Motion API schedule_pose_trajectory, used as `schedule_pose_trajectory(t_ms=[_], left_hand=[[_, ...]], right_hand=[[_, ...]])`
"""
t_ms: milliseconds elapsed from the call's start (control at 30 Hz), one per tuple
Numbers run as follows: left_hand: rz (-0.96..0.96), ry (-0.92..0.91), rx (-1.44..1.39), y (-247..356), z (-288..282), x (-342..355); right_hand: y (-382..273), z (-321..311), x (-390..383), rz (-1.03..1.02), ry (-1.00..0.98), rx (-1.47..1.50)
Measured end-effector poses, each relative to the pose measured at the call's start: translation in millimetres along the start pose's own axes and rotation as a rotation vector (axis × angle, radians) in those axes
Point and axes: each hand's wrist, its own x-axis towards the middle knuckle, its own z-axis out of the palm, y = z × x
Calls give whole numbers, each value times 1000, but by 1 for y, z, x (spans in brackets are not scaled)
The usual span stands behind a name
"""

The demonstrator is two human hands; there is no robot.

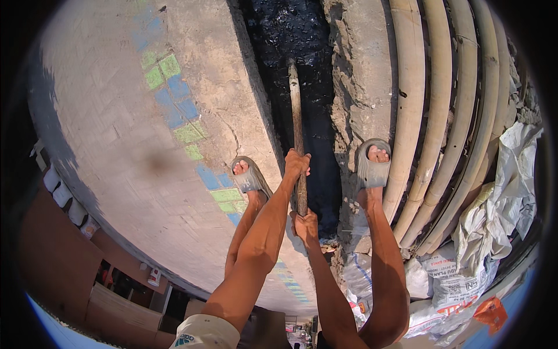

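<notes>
Head view: I observe one wooden pole (297, 122) in the upper centre of the frame, running almost vertically along a narrow channel (344, 96). Its far end meets the black sludge (288, 26) near the top; I cannot tell what lies beneath the surface. The left hand (297, 163), at frame centre, is wrapped around the shaft with its fingers curled. The right hand (305, 224), just below it, is closed about the near end of the same pole.

The feet straddle the channel: I locate the left sandal (251, 179) on the pavement (122, 134) side and the right sandal (372, 168) on the opposite concrete ledge (369, 58). Blue and green painted blocks (188, 109) cross the left half. Bamboo poles (433, 99) occupy the upper right; white sacks (456, 285) lie at lower right.
</notes>
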Motion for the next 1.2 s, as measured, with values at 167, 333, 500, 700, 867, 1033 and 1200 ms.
schedule_pose_trajectory(t_ms=[167,333,500,700,867,1033,1200], left_hand=[[-73,-19,-106,-175,60,-62],[66,-99,-403,-234,64,-114],[102,-60,-439,-96,45,-83],[514,1,-515,195,12,27],[614,72,-216,396,-52,73],[587,151,46,364,-68,112],[424,274,185,258,-37,96]], right_hand=[[44,-40,-118,18,265,-472],[90,-73,-151,-112,348,-786],[5,-58,-77,-311,344,-860],[-284,64,91,-985,421,-994],[-495,179,160,-1307,528,-1286],[-455,198,162,-1084,464,-1289],[-368,152,127,-862,364,-1157]])
